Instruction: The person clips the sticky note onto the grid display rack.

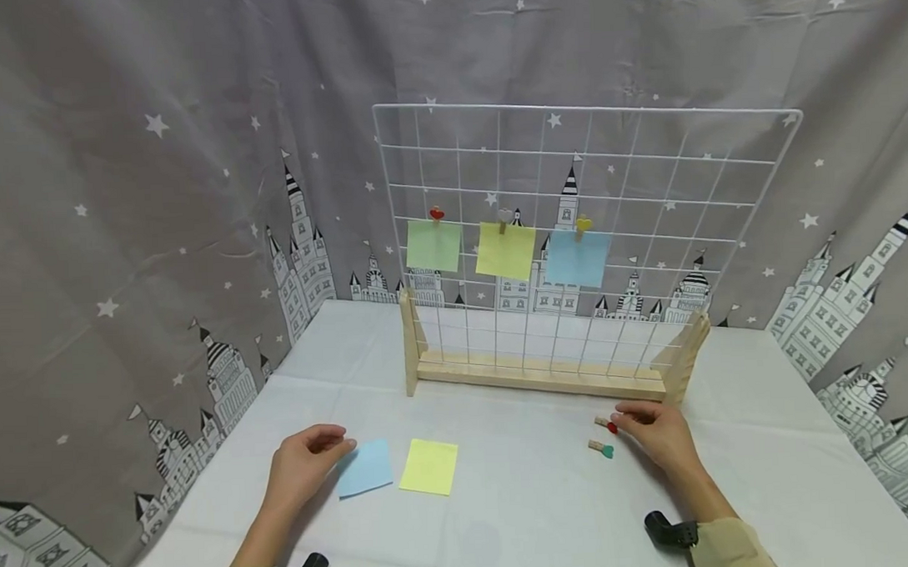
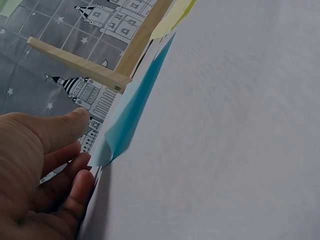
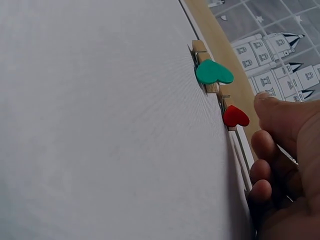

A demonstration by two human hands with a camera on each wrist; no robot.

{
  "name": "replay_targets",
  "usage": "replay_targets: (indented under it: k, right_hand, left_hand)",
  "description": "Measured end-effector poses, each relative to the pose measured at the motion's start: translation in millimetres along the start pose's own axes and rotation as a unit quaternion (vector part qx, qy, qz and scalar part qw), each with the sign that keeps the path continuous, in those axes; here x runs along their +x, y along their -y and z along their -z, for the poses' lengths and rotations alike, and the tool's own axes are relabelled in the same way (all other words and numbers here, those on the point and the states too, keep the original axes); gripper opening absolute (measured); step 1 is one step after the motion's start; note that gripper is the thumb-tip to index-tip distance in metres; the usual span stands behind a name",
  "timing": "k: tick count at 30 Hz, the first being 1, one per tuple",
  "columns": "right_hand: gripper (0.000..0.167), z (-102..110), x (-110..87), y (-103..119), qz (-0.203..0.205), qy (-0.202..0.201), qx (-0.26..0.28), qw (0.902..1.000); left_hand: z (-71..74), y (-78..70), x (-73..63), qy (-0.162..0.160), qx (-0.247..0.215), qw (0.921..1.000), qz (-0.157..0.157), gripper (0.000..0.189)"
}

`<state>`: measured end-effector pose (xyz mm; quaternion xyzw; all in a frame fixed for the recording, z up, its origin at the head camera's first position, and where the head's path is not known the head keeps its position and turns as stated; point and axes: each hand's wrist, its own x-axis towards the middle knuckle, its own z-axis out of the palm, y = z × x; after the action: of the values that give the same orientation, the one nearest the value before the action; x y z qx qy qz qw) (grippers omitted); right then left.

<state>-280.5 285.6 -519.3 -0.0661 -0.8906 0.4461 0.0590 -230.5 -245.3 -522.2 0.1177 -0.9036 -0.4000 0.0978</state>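
Note:
At the left of the table, my left hand (image 1: pixel 301 468) reaches the near-left side of a blue sticky note (image 1: pixel 366 470). In the left wrist view, thumb and fingers stand apart beside the note's lifted corner (image 2: pixel 102 156). A yellow sticky note (image 1: pixel 430 468) lies just to the right of the blue one. My right hand (image 1: pixel 660 436) is beside a small wooden clothespin with a red heart (image 3: pixel 236 116), thumb and fingers parted around nothing. Another clothespin, with a green heart (image 3: pixel 214 72), lies close by on the cloth.
Behind the hands stands a white wire grid on a wooden base (image 1: pixel 540 379). Heart clothespins hold a green note (image 1: pixel 433 247), a yellow note (image 1: pixel 505 252) and a blue note (image 1: pixel 577 260) on it. A grey castle-print curtain (image 1: pixel 194 159) hangs behind the white-covered table (image 1: pixel 508 532).

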Motion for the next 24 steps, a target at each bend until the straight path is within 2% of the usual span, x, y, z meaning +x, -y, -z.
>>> replay_targets:
  k: [6, 17, 24]
  right_hand:
    - [0.028, -2.6, -1.8, -1.4, 0.014, -0.003, -0.038, 0.9992]
    - [0.028, -1.6, -3.7, -2.0, 0.039, 0.005, -0.071, 0.9967]
    - [0.019, -5.3, -5.8, -3.2, 0.058, -0.004, -0.105, 0.9928]
  left_hand:
    - [4.4, -0.6, -3.9, 0.006, 0.008, 0.9999, -0.004, 0.03]
    - [4.2, -0.6, -4.0, 0.018, 0.025, 0.9993, -0.022, 0.021]
    - [2.8, 0.8, -4.3, 0.018, 0.03, 0.9988, -0.033, 0.017]
